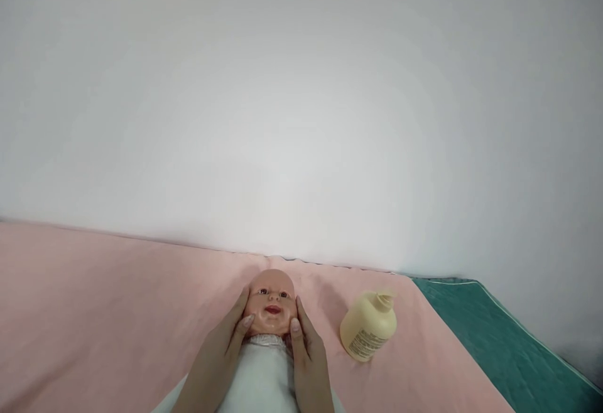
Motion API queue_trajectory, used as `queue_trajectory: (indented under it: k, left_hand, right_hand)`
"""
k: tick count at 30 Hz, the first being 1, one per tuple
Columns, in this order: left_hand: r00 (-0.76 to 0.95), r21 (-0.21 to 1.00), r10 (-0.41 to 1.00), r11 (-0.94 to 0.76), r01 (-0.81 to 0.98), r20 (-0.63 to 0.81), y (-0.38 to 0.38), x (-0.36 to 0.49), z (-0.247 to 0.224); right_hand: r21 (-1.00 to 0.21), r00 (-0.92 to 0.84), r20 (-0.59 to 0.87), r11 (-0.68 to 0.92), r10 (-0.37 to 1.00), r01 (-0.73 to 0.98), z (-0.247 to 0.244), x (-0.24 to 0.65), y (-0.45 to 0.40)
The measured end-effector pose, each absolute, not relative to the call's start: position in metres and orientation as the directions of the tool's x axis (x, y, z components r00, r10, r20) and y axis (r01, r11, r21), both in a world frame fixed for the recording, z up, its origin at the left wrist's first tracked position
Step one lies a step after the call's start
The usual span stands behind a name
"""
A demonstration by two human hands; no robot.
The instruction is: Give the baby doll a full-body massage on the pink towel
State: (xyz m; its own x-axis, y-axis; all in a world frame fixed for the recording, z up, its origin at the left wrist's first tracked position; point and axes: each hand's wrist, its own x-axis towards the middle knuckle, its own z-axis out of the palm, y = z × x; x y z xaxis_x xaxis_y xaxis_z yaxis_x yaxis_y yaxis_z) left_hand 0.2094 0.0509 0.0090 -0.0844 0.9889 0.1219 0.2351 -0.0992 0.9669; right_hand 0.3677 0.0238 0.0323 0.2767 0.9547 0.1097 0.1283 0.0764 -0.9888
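A baby doll [271, 287] in white clothing [261, 375] lies with its head toward the wall. My left hand [226, 337] cups the left side of its head, the thumb resting by the cheek and jaw. On the other side, my right hand [306, 344] presses against the head in the same way, its thumb near the jaw. The doll's head is held between both palms. To the right of my right hand stands a pale yellow pump bottle [365, 328] with printed text, not touched by either hand.
A pink sheet [117, 312] covers the surface under the doll and bottle. Green quilted fabric [509, 344] shows at the right edge. A plain white wall [292, 118] rises directly behind.
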Motion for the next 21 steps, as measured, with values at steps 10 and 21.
queue_trajectory:
  k: [10, 21]
  left_hand:
    - [-0.127, 0.999, 0.991, -0.039, 0.027, 0.042, 0.055, 0.217, -0.005]
    - [-0.096, 0.971, 0.994, -0.034, 0.237, 0.058, 0.049, 0.211, 0.008]
  right_hand:
    - [-0.991, 0.256, 0.123, 0.131, 0.959, -0.015, 0.032, 0.359, 0.024]
    - [-0.983, 0.223, 0.133, 0.101, 0.966, 0.152, 0.034, 0.363, 0.023]
